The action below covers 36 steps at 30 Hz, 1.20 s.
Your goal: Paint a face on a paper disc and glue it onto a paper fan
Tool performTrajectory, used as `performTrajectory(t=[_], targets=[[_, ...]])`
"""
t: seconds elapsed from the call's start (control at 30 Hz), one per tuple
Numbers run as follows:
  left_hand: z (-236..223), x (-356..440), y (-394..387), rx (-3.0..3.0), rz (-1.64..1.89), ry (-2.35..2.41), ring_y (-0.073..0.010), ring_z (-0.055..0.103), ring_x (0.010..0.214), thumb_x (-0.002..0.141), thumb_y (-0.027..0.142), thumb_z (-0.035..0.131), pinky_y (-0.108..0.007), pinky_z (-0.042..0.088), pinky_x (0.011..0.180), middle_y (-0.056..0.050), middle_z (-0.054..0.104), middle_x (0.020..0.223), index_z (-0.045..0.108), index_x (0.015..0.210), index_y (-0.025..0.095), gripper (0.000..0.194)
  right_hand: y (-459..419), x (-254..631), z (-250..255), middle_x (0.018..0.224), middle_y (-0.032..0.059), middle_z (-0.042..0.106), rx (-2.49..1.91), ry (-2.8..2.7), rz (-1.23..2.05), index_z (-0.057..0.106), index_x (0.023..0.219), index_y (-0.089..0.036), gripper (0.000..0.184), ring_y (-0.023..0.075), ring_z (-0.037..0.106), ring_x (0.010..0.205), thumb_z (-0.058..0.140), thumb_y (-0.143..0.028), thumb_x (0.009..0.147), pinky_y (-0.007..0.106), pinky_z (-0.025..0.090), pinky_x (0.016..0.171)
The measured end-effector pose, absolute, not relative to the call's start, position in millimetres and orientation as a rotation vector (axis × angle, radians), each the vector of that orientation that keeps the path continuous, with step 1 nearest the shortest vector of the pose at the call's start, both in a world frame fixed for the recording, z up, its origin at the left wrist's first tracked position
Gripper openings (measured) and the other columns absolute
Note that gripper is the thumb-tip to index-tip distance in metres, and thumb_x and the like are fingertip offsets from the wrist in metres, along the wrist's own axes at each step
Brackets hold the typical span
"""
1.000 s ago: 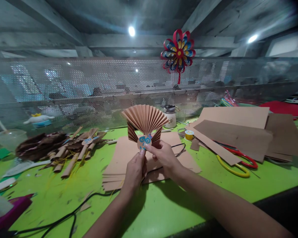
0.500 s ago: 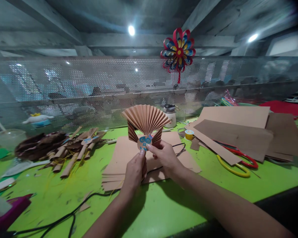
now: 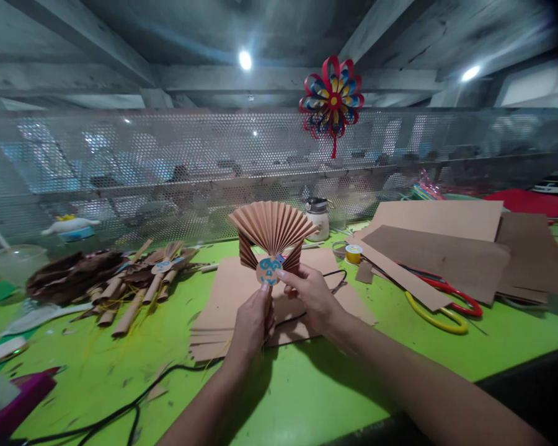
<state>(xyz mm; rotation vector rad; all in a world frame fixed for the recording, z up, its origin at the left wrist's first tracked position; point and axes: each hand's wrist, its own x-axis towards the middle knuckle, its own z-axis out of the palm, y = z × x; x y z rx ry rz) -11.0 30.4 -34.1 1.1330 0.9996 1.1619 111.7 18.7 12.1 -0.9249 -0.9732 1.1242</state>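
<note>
A pleated brown paper fan [image 3: 272,227] stands upright in front of me, spread open, with a small round face disc [image 3: 268,270] marked in blue at its base. My left hand [image 3: 252,324] is closed around the fan's lower stem from below. My right hand [image 3: 307,293] pinches the base beside the disc from the right, a fingertip touching the disc's edge. Below both hands lies a stack of brown paper sheets [image 3: 223,316] on the green table [image 3: 307,390].
Finished fans and rolled paper sticks [image 3: 134,282] pile at the left. Large brown sheets [image 3: 446,248], red and yellow scissors [image 3: 441,310], a yellow thread spool [image 3: 353,253] and a small jar [image 3: 318,218] lie at the right. A black cable [image 3: 134,402] crosses the front. Perforated mesh [image 3: 167,167] backs the table; a paper flower [image 3: 332,99] hangs above.
Almost nothing differs: both hands keep their grip on the fan, and the view has dipped slightly so the fan sits a touch lower in the picture.
</note>
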Motion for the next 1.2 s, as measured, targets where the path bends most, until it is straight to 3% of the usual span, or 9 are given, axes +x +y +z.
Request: performTrajectory(t=[1.2], targets=[[-34.4,-11.4,30.3,1.124,1.127,0.999,-0.0030,0.030,0.038,0.094,0.054,0.046,-0.017,0.025,0.035,0.010,0.036,0.053,0.053,0.078,0.015,0.042,15.7,106.1,8.5,0.075,0.0006,0.063,-0.940,-0.927,1.145,0.063,0.078,-0.015,0.031,0.0142,0.052,0.067,0.076,-0.038,0.062,0.028,0.041,0.063]])
